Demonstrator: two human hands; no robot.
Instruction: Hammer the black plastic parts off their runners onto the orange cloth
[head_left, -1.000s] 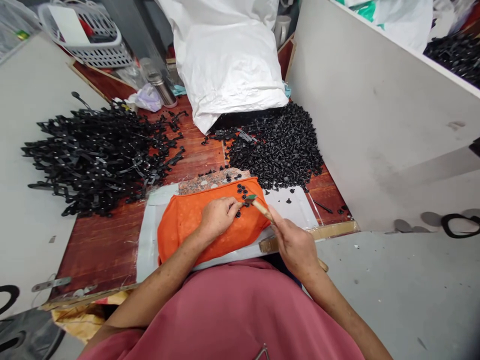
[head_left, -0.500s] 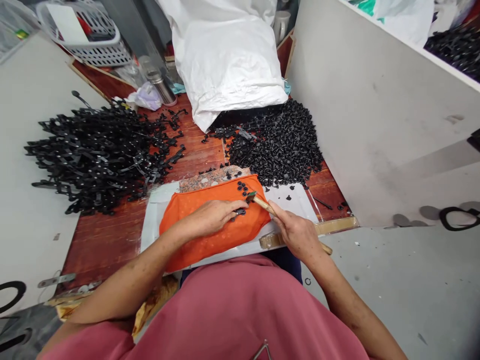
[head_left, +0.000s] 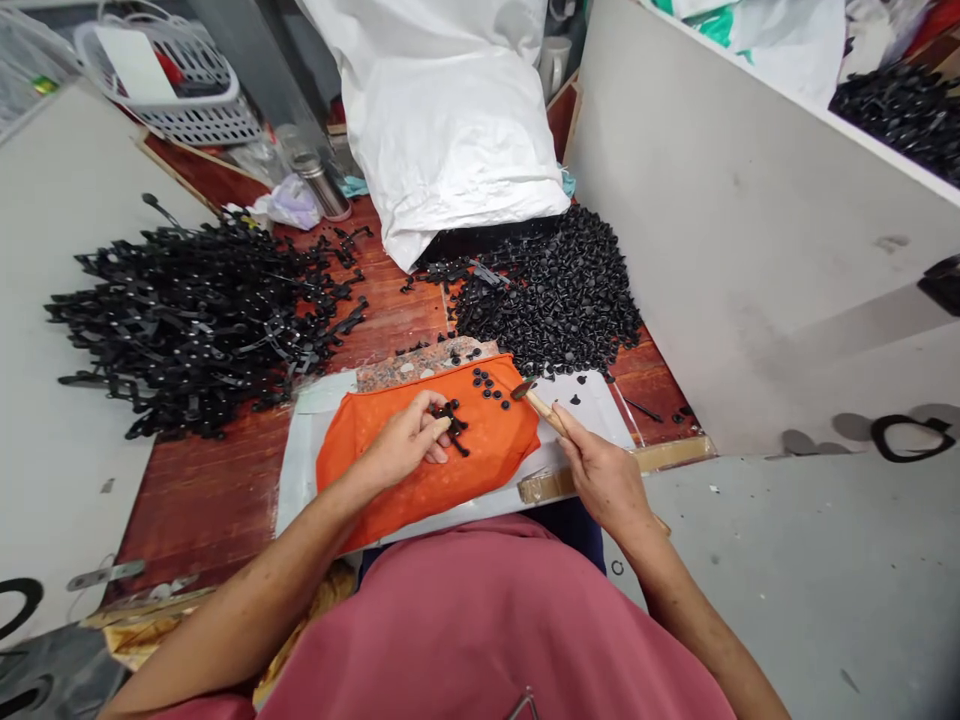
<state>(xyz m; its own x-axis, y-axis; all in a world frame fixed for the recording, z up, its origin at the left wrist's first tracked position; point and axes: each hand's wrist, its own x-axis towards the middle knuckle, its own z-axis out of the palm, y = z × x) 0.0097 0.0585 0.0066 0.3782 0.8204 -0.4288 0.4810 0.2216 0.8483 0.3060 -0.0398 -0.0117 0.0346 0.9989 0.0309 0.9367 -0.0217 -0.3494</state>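
Observation:
My left hand [head_left: 405,445] rests on an orange cloth [head_left: 450,470] and pinches a small black plastic strip piece [head_left: 452,425] between its fingers. My right hand [head_left: 604,478] grips the wooden handle of a small hammer [head_left: 541,405], whose head hovers at the cloth's right edge. Several small black round buttons [head_left: 487,385] lie loose on the cloth's far side. The cloth covers a speckled stone slab [head_left: 420,360] on a white sheet [head_left: 300,470].
A large heap of black strip parts [head_left: 202,315] lies to the left on the red wooden floor. A pile of black buttons [head_left: 555,290] sits ahead, below a white sack [head_left: 442,110]. A grey board wall [head_left: 750,230] stands on the right. A plastic basket [head_left: 165,80] and a metal flask [head_left: 315,180] stand behind.
My left hand pulled back leftward from the hammer head and now holds up a black strip piece. The hammer head shifted slightly right, off the buttons.

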